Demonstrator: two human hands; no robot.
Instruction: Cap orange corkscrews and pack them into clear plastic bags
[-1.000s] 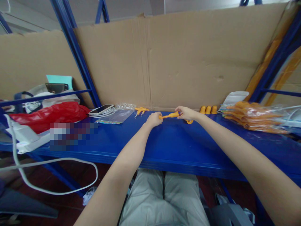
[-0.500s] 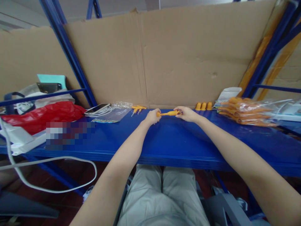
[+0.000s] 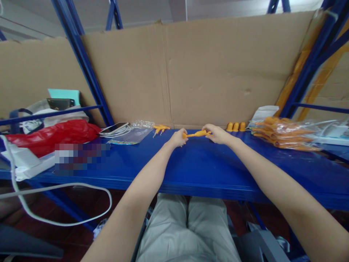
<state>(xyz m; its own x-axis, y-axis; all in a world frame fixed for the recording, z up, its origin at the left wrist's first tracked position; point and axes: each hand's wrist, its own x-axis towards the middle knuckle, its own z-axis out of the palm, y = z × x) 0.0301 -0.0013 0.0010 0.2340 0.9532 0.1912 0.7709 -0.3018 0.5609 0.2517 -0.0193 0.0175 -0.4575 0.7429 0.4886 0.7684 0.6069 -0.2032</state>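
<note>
Between my hands an orange plastic piece (image 3: 200, 134) with a twisted, ribbed stem lies level, just above or on the blue shelf; I cannot tell which. My left hand (image 3: 178, 138) is closed around its left end, which the fingers partly hide. At the other end, the thumb and fingers of my right hand (image 3: 217, 134) pinch the piece, whose tip looks forked. Left of my left hand, orange T-shaped handles (image 3: 161, 128) with metal spiral tips rest on the shelf. Three orange caps (image 3: 236, 126) stand in a row beyond my right hand.
A clear plastic bag (image 3: 133, 134) and a phone with a white cable (image 3: 116, 129) lie to the left, near a red bag (image 3: 60, 136). Bagged orange parts (image 3: 283, 133) are stacked at right. Cardboard (image 3: 218, 69) walls off the back of the blue shelf (image 3: 196, 167).
The view has tipped slightly upward. Both hands keep hold of the orange piece; my right fingers have shifted a little, showing more of its right end.
</note>
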